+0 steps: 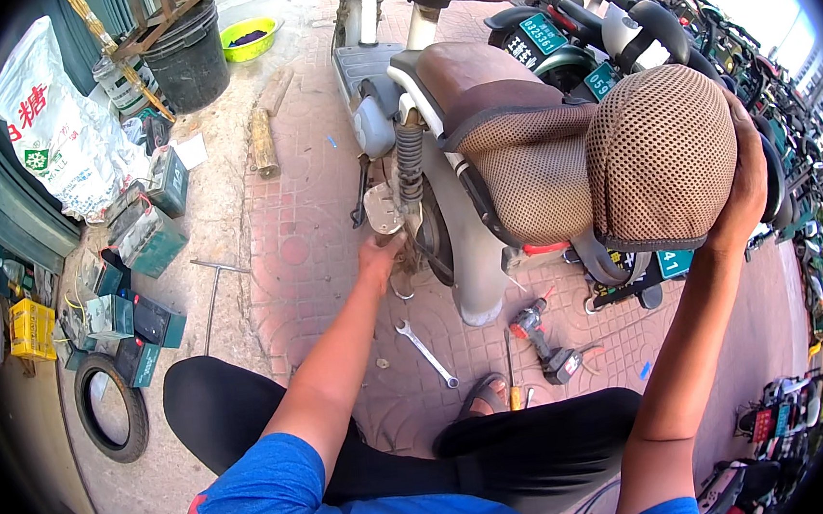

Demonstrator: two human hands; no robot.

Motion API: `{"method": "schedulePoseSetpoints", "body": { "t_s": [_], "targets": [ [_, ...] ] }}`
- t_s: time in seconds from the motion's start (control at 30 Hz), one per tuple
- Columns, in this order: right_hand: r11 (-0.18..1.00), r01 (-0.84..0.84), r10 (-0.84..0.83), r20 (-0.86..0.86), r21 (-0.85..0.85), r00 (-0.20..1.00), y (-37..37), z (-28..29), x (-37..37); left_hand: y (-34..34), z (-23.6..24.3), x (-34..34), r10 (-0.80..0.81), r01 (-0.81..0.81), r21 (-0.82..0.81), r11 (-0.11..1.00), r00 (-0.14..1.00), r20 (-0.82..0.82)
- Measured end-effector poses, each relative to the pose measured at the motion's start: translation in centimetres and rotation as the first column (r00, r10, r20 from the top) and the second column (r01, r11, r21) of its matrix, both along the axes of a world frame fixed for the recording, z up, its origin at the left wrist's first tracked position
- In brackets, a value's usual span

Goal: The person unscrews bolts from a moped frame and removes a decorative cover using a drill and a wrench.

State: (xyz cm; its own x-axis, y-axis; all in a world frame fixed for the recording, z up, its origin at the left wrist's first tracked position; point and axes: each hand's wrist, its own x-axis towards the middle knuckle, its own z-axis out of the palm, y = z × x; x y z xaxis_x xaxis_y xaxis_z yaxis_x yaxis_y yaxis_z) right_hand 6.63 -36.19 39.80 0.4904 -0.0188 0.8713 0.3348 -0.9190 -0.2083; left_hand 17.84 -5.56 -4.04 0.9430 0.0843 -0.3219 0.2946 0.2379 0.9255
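Left of the scooter (459,224) lies a black tyre (137,414). At the scooter's left side, the left hand (380,256) meets a metal plate (386,211), fingers too hidden to tell their grip. On the scooter's near side lie a wrench (427,355) and cordless drill (542,343). The right hand (746,178) lies against the scooter's mesh-covered cushion (665,160), fingers extended.

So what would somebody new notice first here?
Probably the brown mesh seat back on the scooter, right of the middle, with the right hand against it. Then the bright yellow-green basin at the top left. A wrench and drill lie on reddish paving below centre.
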Motion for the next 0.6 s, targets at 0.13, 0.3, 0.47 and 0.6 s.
{"method": "schedulePoseSetpoints", "body": {
  "t_s": [0.13,0.3,0.47,0.6],
  "targets": [
    [0.998,-0.055,0.055,-0.001,0.043,0.999,0.0,0.2,0.1,0.0,-0.1,-0.1,-0.005,0.005,0.034,0.999,1.000,0.006],
    [0.999,-0.051,0.051,0.004,0.015,0.999,-0.3,0.0,0.0,-0.6,1.9,-0.7,-0.011,0.015,0.050,0.999,0.997,-0.082],
    [0.982,-0.133,0.136,-0.011,0.130,0.991,0.7,0.2,0.4,0.4,1.1,-0.6,0.034,-0.034,0.002,0.999,0.999,0.031],
    [0.837,-0.300,0.353,-0.032,0.458,0.935,-0.1,0.7,0.6,0.1,0.9,-0.1,0.017,-0.018,0.123,0.992,1.000,0.010]
  ]
}}
